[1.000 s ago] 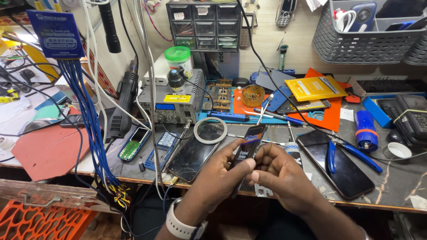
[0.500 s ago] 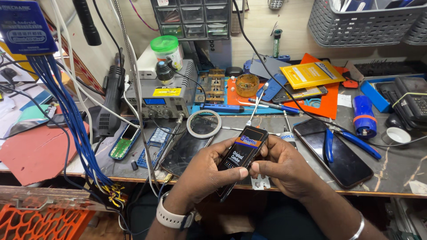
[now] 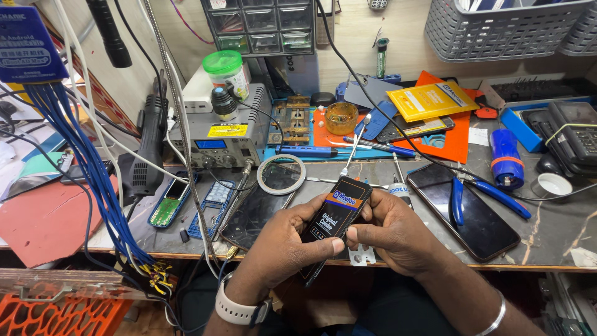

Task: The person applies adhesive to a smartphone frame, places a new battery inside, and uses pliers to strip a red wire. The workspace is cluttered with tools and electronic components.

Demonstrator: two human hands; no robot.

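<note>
just above the near edge of the bench [image 3: 547,239], a small black phone part [image 3: 336,211] with an orange band is held between both hands. the left hand [image 3: 283,242] is closed around its lower left side, thumb pressed along the front edge; a pale watch [image 3: 239,308] is worn on that wrist. the right hand [image 3: 392,233] is clasped on the right side of the same part, its fingers curled behind; a thin metal bangle [image 3: 494,318] is seen on that forearm. the part is tilted, top end leaning away toward the bench.

just beyond the hands, a round ring-shaped lens [image 3: 281,175] is laid flat, beside a dark phone screen [image 3: 255,214] lying face up. to the right, a large black phone [image 3: 463,211] is laid flat, with blue-handled pliers [image 3: 479,193] resting across it. further right a blue cylinder [image 3: 505,158] with an orange band is noted.

farther back, a grey soldering station [image 3: 221,140] is set, with a green-lidded jar [image 3: 227,71] behind it. an orange mat [image 3: 451,134] carries a yellow packet [image 3: 432,99]. on the left, a bundle of blue cables [image 3: 81,155] is hung down past the bench edge, next to a red sheet [image 3: 46,221].
</note>
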